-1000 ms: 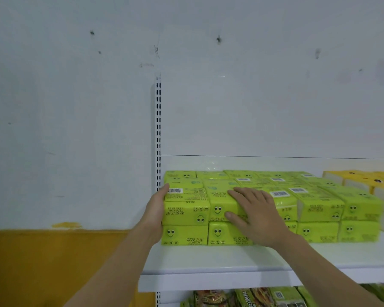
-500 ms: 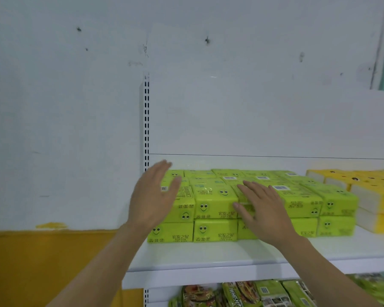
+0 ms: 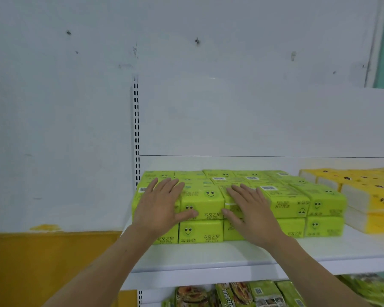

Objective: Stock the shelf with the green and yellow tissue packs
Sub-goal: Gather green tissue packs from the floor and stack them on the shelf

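a: where are the hands?
b: both on the green tissue packs [image 3: 284,202]. the left hand [image 3: 159,207] lies flat against the front left corner of the top layer, fingers straight and a little spread, thumb reaching over to the next pack
a: and the other one?
b: the right hand [image 3: 251,212] is the same, palm flat, fingers straight and fanned, laid over the top front edge of a pack two columns in from the left. neither hand curls round anything
a: how are the green ones stacked?
b: two layers high, several rows deep, at the left end of the white shelf [image 3: 208,260], right up by the slotted upright [image 3: 136,129]. smiley faces on the fronts, barcodes on some tops
a: the yellow ones?
b: the yellow tissue packs [image 3: 368,196] sit on the same shelf to the right, near the green block with a narrow gap between, also two high; part of them runs out of view
a: anything lower down?
b: green snack packets [image 3: 242,293] on the shelf underneath, too blurred to read
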Motion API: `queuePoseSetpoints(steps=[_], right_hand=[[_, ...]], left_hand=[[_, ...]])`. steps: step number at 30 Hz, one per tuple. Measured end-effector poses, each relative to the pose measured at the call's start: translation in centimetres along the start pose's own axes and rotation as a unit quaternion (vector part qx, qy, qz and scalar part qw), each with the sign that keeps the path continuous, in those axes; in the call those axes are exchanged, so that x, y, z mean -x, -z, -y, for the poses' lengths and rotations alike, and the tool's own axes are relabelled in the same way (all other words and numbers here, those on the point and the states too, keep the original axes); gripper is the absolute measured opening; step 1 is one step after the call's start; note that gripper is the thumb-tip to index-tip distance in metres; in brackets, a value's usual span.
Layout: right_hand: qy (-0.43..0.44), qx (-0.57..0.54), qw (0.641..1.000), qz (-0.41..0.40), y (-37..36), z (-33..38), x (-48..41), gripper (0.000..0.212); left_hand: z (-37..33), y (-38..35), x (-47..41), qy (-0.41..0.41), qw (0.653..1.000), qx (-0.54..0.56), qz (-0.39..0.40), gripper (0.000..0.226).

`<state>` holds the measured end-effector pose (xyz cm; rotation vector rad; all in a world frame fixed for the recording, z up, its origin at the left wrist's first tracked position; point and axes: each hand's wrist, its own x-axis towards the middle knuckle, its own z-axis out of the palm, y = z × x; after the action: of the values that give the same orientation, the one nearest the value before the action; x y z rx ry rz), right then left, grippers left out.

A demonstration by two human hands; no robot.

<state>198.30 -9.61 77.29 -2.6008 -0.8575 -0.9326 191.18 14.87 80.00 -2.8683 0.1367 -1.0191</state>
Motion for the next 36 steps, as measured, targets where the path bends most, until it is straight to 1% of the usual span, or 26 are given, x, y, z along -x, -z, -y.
queuePoseSetpoints(steps=[2, 4, 5, 7, 10, 12, 13, 15, 18, 20, 22, 24, 26, 28, 30, 32, 34, 36], right_hand=[[0.017, -0.004, 0.999, -0.027, 0.4, -0.2, 0.3, 0.077], [0.013, -0.002, 0.998, -0.058, 0.9, -0.7, 0.6, 0.066], [0.006, 0.005, 0.997, -0.073, 1.3, -1.1, 0.8, 0.063], [-0.015, 0.036, 0.996, -0.079, 2.2, -2.3, 1.2, 0.067], [-0.069, 0.092, 0.993, -0.020, 3.8, -4.9, 1.8, 0.084], [-0.106, 0.104, 0.989, 0.025, 4.3, -6.5, 2.2, 0.092], [-0.114, 0.106, 0.986, 0.052, 4.4, -7.0, 2.4, 0.091], [-0.108, 0.105, 0.984, 0.097, 3.9, -7.7, 2.7, 0.081], [-0.082, 0.082, 0.989, 0.092, 3.4, -8.2, 2.1, 0.072], [-0.071, 0.078, 0.990, 0.090, 3.4, -8.7, 1.7, 0.072], [-0.058, 0.060, 0.992, 0.091, 3.7, -9.4, 1.9, 0.076], [-0.026, 0.038, 0.996, 0.071, 4.2, -10.2, 2.6, 0.077], [-0.001, 0.040, 0.999, 0.004, 4.5, -11.7, 3.6, 0.075], [-0.033, 0.055, 0.996, -0.057, 4.9, -13.8, 4.4, 0.071], [-0.094, 0.064, 0.992, -0.062, 5.4, -15.9, 5.1, 0.070], [-0.146, 0.078, 0.986, -0.014, 5.6, -17.7, 5.6, 0.073], [-0.157, 0.091, 0.983, 0.024, 5.4, -19.0, 5.8, 0.080], [-0.143, 0.069, 0.987, 0.022, 5.0, -19.8, 5.8, 0.102]], left_hand=[[-1.2, 0.0, 0.1, -0.023, 1.000, -0.004, -0.002, 0.108], [-3.1, -0.2, 0.1, -0.058, 0.998, 0.000, 0.003, 0.105], [-4.1, -0.4, 0.0, -0.072, 0.997, 0.002, 0.007, 0.101], [-5.5, -1.0, -0.2, -0.088, 0.996, 0.011, 0.012, 0.097], [-6.5, -1.9, -0.6, -0.094, 0.995, 0.005, 0.014, 0.094], [-6.7, -2.3, -0.8, -0.083, 0.996, -0.005, 0.014, 0.091], [-6.8, -2.4, -0.8, -0.078, 0.997, -0.009, 0.015, 0.091], [-7.5, -2.4, -1.0, -0.071, 0.997, -0.007, 0.011, 0.092], [-10.1, -2.2, -1.9, -0.091, 0.996, 0.003, -0.001, 0.101], [-12.1, -2.3, -2.8, -0.106, 0.994, 0.002, -0.002, 0.103], [-13.3, -2.6, -3.5, -0.102, 0.995, -0.002, 0.008, 0.101], [-13.9, -3.1, -3.7, -0.087, 0.996, -0.007, 0.014, 0.097], [-14.4, -3.2, -3.6, -0.077, 0.997, -0.002, 0.004, 0.096], [-15.7, -3.0, -3.7, -0.078, 0.997, 0.004, -0.011, 0.097], [-17.5, -3.0, -4.3, -0.082, 0.996, 0.016, -0.019, 0.097], [-19.4, -3.4, -5.4, -0.081, 0.996, 0.025, -0.019, 0.093], [-20.7, -4.1, -6.4, -0.072, 0.997, 0.030, -0.017, 0.086], [-21.3, -4.7, -7.2, -0.065, 0.997, 0.031, -0.019, 0.079]])
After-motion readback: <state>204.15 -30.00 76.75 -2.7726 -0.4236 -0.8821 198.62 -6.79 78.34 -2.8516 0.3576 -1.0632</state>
